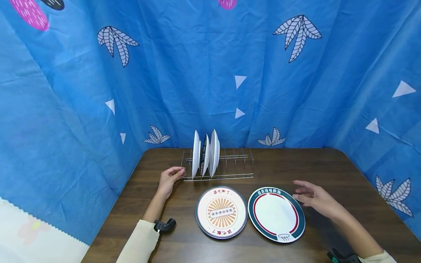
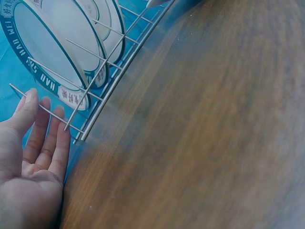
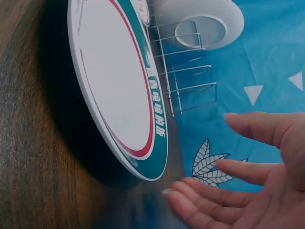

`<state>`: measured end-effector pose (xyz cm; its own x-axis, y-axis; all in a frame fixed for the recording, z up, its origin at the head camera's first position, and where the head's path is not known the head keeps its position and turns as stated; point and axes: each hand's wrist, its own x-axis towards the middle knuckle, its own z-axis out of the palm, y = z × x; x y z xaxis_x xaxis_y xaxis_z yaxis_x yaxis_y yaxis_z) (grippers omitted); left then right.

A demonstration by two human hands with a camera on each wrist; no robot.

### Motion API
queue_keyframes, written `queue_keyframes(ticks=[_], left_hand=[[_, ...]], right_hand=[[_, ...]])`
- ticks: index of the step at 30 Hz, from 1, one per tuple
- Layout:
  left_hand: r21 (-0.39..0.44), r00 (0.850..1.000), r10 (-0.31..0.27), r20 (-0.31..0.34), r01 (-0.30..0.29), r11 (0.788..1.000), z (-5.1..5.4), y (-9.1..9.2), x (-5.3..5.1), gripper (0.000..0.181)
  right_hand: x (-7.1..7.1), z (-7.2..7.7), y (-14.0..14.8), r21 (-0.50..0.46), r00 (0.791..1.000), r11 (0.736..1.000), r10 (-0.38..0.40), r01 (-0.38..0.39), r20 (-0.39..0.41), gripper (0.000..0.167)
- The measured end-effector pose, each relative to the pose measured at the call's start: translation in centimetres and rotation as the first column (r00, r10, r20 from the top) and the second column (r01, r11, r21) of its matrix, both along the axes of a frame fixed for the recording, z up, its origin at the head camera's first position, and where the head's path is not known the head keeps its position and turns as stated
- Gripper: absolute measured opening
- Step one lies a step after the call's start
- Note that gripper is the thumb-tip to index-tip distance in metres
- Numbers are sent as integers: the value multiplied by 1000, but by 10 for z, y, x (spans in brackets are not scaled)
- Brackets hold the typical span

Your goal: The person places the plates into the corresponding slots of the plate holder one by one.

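A wire dish rack [image 1: 236,176] stands at the back of the table, with several plates [image 1: 196,155] upright in its left part. My left hand [image 1: 171,179] is at the rack's left end; in the left wrist view, the thumb and fingers [image 2: 43,138] pinch the end wire. Nearer me, a white plate with an orange sunburst [image 1: 222,228] lies flat beside a white plate with a green rim and red ring [image 1: 276,213]. My right hand [image 1: 317,199] hovers by the green-rimmed plate's right edge, apart from it in the right wrist view, fingers loosely spread and holding nothing.
The brown wooden table [image 1: 332,171] is enclosed at the back and sides by a blue patterned curtain [image 1: 210,73]. The slots in the rack's right part hold no plates. A dark wrist strap [image 1: 164,225] is on the left wrist.
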<state>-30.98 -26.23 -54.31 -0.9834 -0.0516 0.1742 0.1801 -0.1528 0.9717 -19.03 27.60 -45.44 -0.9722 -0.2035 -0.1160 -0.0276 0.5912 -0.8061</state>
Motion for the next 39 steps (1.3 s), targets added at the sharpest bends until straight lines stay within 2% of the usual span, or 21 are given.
queue_keyframes(ticks=[4, 9, 20, 23, 25, 27, 30, 33, 39], left_hand=[[5, 1000, -3, -5, 3, 1000, 1, 1, 0, 29], [8, 1000, 2, -1, -2, 1000, 1, 2, 0, 28], [-5, 1000, -2, 11, 2, 1000, 3, 1, 1, 27], [1, 1000, -1, 16, 1, 1000, 4, 1, 2, 26], [7, 1000, 0, 17, 0, 1000, 4, 1, 2, 27], [9, 1000, 0, 16, 0, 1000, 5, 1, 2, 28], [12, 1000, -1, 15, 1, 1000, 5, 1, 1, 28], [18, 1000, -1, 15, 0, 1000, 4, 2, 1, 26], [11, 1000, 2, 22, -2, 1000, 2, 1, 1, 25]], right_hand=[[0, -1, 4, -23, 992, 1000, 21, -18, 122, 71], [-3, -6, 6, -47, 979, 998, 50, -41, 196, 68], [-6, -18, 11, -127, 964, 978, 190, -168, 187, 83], [-5, -18, 12, -187, 943, 954, 269, -233, 195, 83], [-5, -17, 14, -260, 919, 926, 333, -276, 210, 83], [-6, -16, 15, -329, 897, 899, 376, -291, 234, 81], [-5, -13, 16, -403, 875, 869, 409, -287, 259, 79], [-4, -10, 16, -454, 868, 846, 425, -280, 256, 74], [2, -1, 12, -504, 865, 820, 438, -272, 245, 67]])
